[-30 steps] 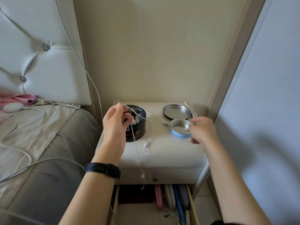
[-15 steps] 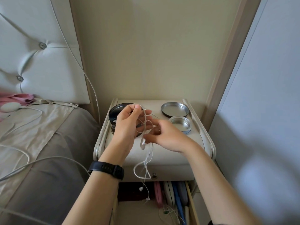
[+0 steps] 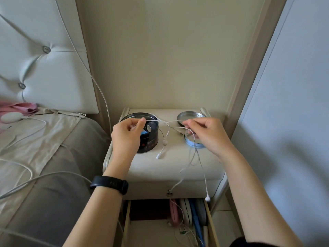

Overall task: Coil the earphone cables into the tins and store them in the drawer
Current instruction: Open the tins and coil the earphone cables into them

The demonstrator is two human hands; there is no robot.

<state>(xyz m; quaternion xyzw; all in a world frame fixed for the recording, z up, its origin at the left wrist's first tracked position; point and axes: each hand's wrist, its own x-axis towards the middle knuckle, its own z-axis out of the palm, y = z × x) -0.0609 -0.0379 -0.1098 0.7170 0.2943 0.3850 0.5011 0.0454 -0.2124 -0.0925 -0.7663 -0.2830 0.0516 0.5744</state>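
- Head view: the thin white earphone cable is pinched taut between the left hand and right hand.
- Dangling strands could be snagged on the small round silver tin, tangling the coil.

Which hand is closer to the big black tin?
Left. The left hand is right in front of the black tin, overlapping it. The right hand is off to its right, over the small silver tin.
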